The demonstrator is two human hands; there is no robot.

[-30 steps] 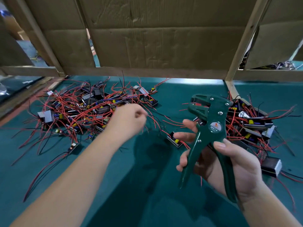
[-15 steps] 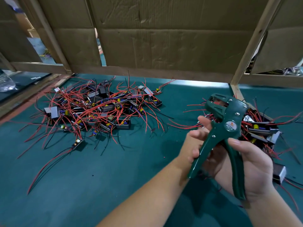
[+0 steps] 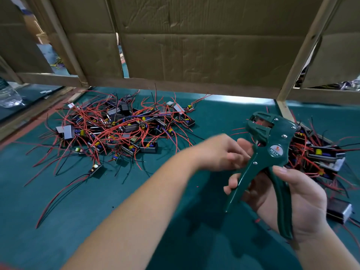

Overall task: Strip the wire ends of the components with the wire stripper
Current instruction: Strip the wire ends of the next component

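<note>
- Red and black leads, thin and limp, sprout from the left pile of components (image 3: 116,129) on the green mat (image 3: 58,221). Units are judged light and badly tangled, so one lifted by its wires would likely drag its neighbours. Best taken by the small rigid body, then pinched on the lead close behind the end to be stripped.
- Left hand (image 3: 220,152): motion-blurred, fingers curled, just beside the tool's head and apart from the left pile. Whether it pinches a wire cannot be told.
- Wire stripper (image 3: 272,151): green, rigid, held above the mat, head up, handles spread. Handles look hard and smooth. Judged a one-hand weight, best gripped low on both handles for leverage. Red shows within the head, but it is unclear whether this is a loaded lead or part of the tool.
- Right hand (image 3: 296,199): wrapped round the stripper's handles, thumb on the right-hand handle, fingers hooked over the left-hand one.
- Right pile of components (image 3: 319,156): lies behind and just right of the stripper, near the right hand. Same handling applies. The wire ends are too small to tell stripped from unstripped.
- Single component (image 3: 340,211): lies apart from the right pile, just beside the right wrist.
</note>
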